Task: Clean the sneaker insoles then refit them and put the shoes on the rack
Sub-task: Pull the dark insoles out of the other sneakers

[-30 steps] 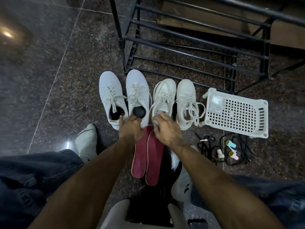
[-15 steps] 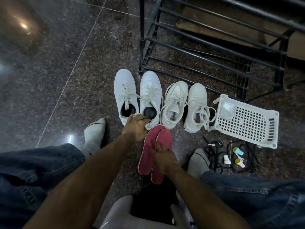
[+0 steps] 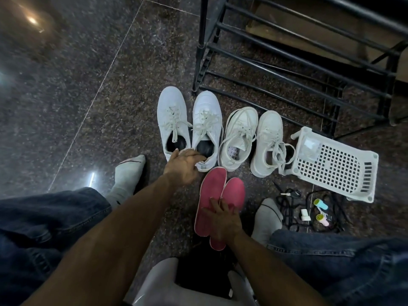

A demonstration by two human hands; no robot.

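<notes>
Two pairs of white sneakers stand in a row on the dark floor, toes pointing at the black shoe rack [image 3: 287, 54]. My left hand [image 3: 183, 165] rests on the heels of the left pair, between the first sneaker [image 3: 172, 120] and the second sneaker [image 3: 206, 122], both with dark openings. Two pink insoles [image 3: 217, 191] lie side by side on the floor below the shoes. My right hand [image 3: 223, 219] presses flat on their lower halves, fingers spread. The right pair [image 3: 254, 138] stands untouched with loose laces.
A white perforated plastic basket [image 3: 335, 164] lies on its side right of the shoes. Black laces, scissors and small bottles [image 3: 318, 208] are scattered below it. My socked feet [image 3: 125, 177] and jeans flank the insoles; a grey stool [image 3: 163, 281] is under me.
My right hand left the third sneaker's heel and came down onto the pink insoles. My left hand stayed at the left pair's heels. The view shifted left.
</notes>
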